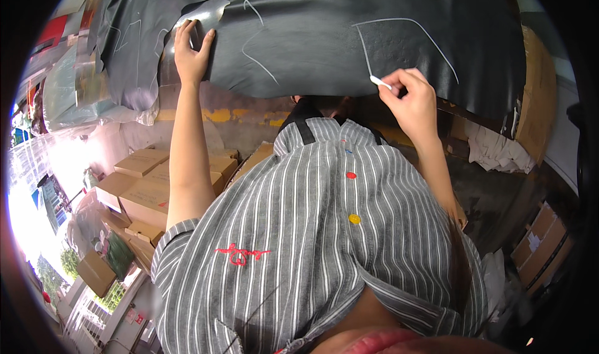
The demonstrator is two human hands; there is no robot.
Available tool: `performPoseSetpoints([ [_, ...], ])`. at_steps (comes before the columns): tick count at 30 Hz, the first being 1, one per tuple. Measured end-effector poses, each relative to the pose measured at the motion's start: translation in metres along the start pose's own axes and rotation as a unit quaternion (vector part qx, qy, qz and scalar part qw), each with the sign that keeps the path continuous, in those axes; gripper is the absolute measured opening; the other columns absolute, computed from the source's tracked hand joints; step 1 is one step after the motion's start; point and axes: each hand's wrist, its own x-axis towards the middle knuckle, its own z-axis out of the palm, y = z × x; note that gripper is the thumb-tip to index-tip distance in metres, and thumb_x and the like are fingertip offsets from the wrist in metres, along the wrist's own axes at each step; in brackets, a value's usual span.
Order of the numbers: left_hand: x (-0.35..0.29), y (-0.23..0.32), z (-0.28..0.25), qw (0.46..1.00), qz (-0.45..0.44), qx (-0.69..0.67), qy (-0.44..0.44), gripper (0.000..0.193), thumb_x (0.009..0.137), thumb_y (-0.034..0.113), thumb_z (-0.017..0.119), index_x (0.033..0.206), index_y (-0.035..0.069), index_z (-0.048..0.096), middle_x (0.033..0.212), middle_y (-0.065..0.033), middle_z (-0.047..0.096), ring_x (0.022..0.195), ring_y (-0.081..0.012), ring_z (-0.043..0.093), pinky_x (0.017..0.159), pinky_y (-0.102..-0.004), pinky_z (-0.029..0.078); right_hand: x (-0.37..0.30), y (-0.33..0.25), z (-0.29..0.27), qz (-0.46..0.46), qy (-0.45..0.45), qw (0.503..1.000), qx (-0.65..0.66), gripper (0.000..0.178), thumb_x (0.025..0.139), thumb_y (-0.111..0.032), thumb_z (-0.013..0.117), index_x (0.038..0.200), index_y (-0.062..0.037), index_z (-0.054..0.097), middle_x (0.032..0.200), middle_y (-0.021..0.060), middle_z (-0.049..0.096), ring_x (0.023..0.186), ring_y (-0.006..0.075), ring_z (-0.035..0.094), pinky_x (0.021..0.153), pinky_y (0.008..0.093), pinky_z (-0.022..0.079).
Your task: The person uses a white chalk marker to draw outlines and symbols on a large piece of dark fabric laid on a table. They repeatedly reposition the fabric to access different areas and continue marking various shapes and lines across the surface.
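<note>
A large sheet of black leather (306,48) is spread over the work surface, with thin pale outlines drawn on it. My left hand (192,53) lies on the left part of the sheet, thumb and fingers spread. Beneath and beside its fingers is a shiny, dark, see-through-looking piece (212,9); its exact kind is unclear. Farther right, my right hand (409,98) pinches a short white stick, like chalk (379,81). The stick's tip meets the lower end of a drawn line near the sheet's front edge.
Stacked cardboard boxes (146,195) stand on the floor at left. Clear plastic wrapping (72,98) hangs left of the leather. At right are an upright cardboard panel (536,89), a crumpled white cloth (499,149) and another carton (541,245).
</note>
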Motion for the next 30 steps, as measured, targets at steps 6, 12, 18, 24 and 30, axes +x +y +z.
performPoseSetpoints([
  [6,0.001,-0.003,0.002,1.0,-0.001,0.008,0.003,0.056,0.086,0.043,0.077,0.128,0.007,0.065,0.144,-0.0158,0.055,0.141,-0.036,0.043,0.115,-0.0435,0.035,0.033,0.015,-0.013,0.004,0.076,0.997,0.006,0.011,0.08,-0.014,0.075,0.084,-0.0043,0.071,0.068,0.0041,0.063,0.065,0.0156,0.06,0.064,0.031,0.046],
  [12,0.001,-0.002,0.003,1.0,0.001,-0.002,0.008,0.058,0.085,0.043,0.078,0.128,0.007,0.065,0.144,-0.0163,0.055,0.141,-0.0396,0.041,0.114,-0.0459,0.035,0.047,0.028,-0.019,0.068,0.136,0.987,-0.052,0.012,0.079,-0.014,0.073,0.085,-0.0044,0.073,0.066,0.0029,0.061,0.059,0.0141,0.057,0.06,0.0298,0.046],
  [18,0.0,-0.001,0.004,1.0,0.004,-0.003,0.013,0.059,0.085,0.043,0.078,0.129,0.006,0.064,0.144,-0.0172,0.055,0.142,-0.041,0.039,0.115,-0.0469,0.034,0.029,0.01,-0.011,0.075,0.097,0.989,-0.078,0.011,0.079,-0.012,0.074,0.084,-0.0023,0.071,0.067,0.003,0.062,0.062,0.0106,0.059,0.06,0.0279,0.046],
  [24,0.0,-0.001,0.006,1.0,0.006,-0.006,0.01,0.06,0.085,0.043,0.077,0.129,0.005,0.063,0.144,-0.0178,0.054,0.142,-0.0413,0.039,0.115,-0.048,0.033,0.037,-0.029,0.056,-0.01,0.006,0.991,0.134,0.011,0.083,-0.009,0.075,0.088,-0.0012,0.071,0.075,0.0064,0.069,0.071,0.0113,0.066,0.065,0.0254,0.049],
  [30,0.001,-0.005,0.006,1.0,0.007,0.0,0.01,0.062,0.085,0.047,0.076,0.129,0.005,0.063,0.145,-0.0186,0.053,0.141,-0.0419,0.038,0.116,-0.0489,0.032,0.05,-0.042,0.079,-0.059,0.054,0.997,-0.017,0.01,0.079,-0.013,0.074,0.081,-0.0047,0.069,0.066,0.0045,0.062,0.066,0.0188,0.062,0.063,0.0332,0.049],
])
